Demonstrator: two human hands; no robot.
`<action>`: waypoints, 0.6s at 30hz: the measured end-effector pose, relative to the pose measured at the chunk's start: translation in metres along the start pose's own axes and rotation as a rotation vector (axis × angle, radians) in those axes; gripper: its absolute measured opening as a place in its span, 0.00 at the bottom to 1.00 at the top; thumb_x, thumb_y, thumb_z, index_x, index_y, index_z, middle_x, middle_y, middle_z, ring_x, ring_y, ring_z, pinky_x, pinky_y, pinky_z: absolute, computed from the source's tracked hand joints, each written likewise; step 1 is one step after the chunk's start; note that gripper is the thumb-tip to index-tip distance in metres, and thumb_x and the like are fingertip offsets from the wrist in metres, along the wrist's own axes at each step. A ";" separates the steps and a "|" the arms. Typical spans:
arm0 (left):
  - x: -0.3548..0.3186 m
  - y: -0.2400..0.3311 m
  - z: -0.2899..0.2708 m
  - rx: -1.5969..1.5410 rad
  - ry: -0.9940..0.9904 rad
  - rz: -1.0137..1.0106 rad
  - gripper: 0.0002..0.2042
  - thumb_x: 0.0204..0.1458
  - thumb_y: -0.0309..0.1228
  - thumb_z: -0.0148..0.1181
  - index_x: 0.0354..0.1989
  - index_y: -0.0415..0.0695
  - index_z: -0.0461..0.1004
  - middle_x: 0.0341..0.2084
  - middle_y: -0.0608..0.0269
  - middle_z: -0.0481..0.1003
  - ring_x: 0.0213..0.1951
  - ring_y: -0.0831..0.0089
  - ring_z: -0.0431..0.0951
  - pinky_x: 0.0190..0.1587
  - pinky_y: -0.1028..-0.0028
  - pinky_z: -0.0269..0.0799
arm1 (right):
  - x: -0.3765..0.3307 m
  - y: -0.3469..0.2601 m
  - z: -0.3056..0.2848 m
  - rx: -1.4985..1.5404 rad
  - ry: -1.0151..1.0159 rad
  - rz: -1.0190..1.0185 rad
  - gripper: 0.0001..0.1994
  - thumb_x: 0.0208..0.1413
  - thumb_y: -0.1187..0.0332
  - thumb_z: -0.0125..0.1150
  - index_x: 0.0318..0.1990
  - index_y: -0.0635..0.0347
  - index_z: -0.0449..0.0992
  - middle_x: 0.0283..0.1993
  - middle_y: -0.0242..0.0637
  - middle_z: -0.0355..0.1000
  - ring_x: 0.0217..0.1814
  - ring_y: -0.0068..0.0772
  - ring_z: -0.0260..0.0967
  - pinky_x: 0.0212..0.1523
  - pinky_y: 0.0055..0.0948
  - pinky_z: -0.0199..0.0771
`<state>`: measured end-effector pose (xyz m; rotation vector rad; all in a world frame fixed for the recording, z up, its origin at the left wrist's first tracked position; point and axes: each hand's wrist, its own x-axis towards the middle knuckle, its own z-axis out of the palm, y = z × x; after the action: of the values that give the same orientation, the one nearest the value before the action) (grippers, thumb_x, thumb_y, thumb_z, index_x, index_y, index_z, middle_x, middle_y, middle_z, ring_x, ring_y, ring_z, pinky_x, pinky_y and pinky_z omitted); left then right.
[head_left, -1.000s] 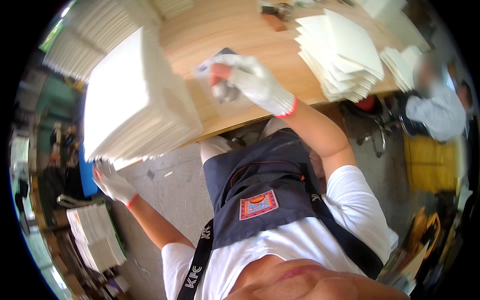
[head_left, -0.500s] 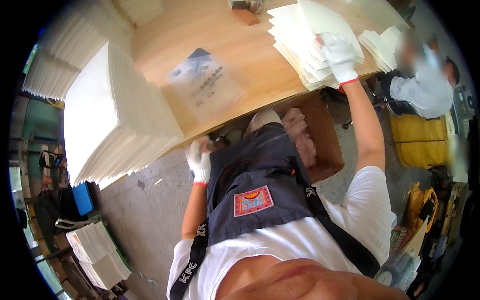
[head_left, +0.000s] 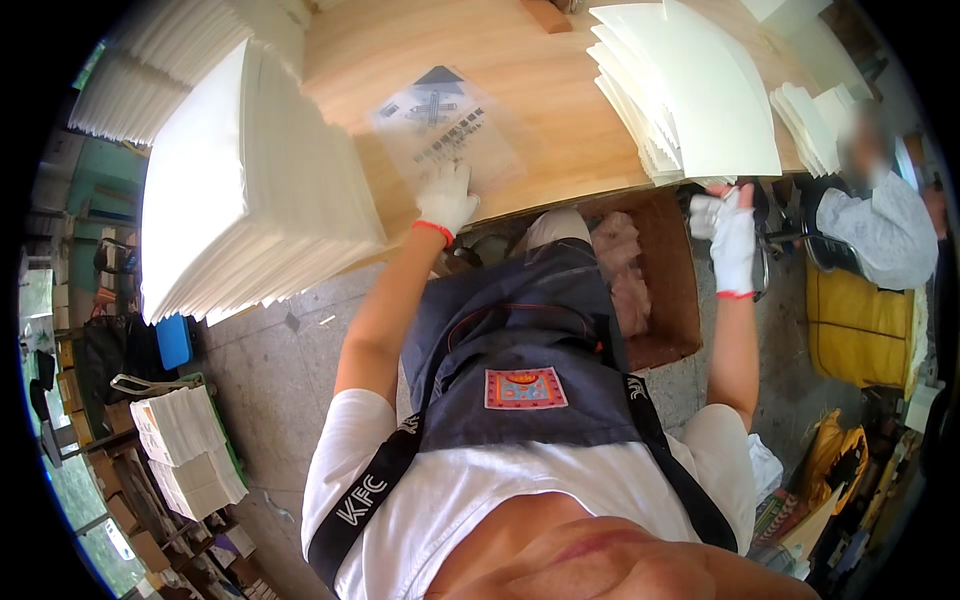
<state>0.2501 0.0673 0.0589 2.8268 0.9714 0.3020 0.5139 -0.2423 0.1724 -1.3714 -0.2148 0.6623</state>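
Note:
My left hand [head_left: 447,198], in a white glove with a red cuff, lies at the near end of a clear printed plastic bag [head_left: 440,125] on the wooden table. Its fingers are stretched forward over the bag. At the table's front edge on the right, my right hand [head_left: 728,230], gloved alike with bare fingertips showing, has its fingers bent at the near edge of a large white sheet [head_left: 725,110]. The sheet tops a fanned pile of white sheets [head_left: 640,110]; the fingertip grip is partly hard to see.
A tall stack of white sheets [head_left: 250,190] stands left on the table [head_left: 560,120], with more stacks [head_left: 170,60] behind. Beneath the table is a brown box [head_left: 668,290] holding pinkish material. A seated person [head_left: 870,220] is at the right, near a yellow bundle [head_left: 860,325].
My left hand has risen from beside the apron onto the plastic bag. My right hand has drawn back from atop the pile to its near edge, where the top sheet now lies flatter.

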 end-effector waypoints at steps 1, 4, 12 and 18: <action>0.006 -0.002 0.002 0.039 -0.062 -0.006 0.15 0.39 0.33 0.58 0.38 0.46 0.68 0.41 0.57 0.67 0.46 0.55 0.66 0.44 0.60 0.68 | 0.004 -0.014 -0.001 0.208 -0.056 0.057 0.27 0.57 0.43 0.41 0.41 0.62 0.65 0.32 0.45 0.71 0.21 0.32 0.70 0.20 0.26 0.73; 0.025 0.000 -0.002 0.105 -0.209 -0.024 0.19 0.39 0.32 0.59 0.43 0.46 0.67 0.45 0.55 0.65 0.49 0.57 0.64 0.46 0.60 0.68 | 0.042 -0.030 -0.017 0.390 0.136 0.009 0.18 0.58 0.56 0.47 0.44 0.63 0.62 0.31 0.45 0.69 0.22 0.33 0.70 0.19 0.26 0.73; 0.000 -0.017 -0.003 0.032 0.052 -0.133 0.09 0.38 0.28 0.54 0.32 0.48 0.69 0.36 0.57 0.69 0.42 0.59 0.69 0.40 0.62 0.68 | 0.006 -0.042 0.006 0.213 -0.007 -0.208 0.14 0.57 0.74 0.36 0.51 0.65 0.57 0.35 0.45 0.70 0.17 0.24 0.65 0.08 0.21 0.58; -0.014 -0.028 -0.011 -0.073 0.010 -0.125 0.08 0.37 0.29 0.56 0.29 0.50 0.70 0.34 0.64 0.70 0.42 0.65 0.69 0.40 0.64 0.68 | -0.031 0.041 0.044 0.068 -0.334 0.247 0.21 0.49 0.73 0.50 0.52 0.71 0.61 0.42 0.42 0.70 0.38 0.29 0.72 0.35 0.21 0.75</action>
<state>0.2201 0.0818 0.0626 2.6879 1.1105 0.3293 0.4537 -0.2207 0.1498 -1.2260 -0.2885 1.0972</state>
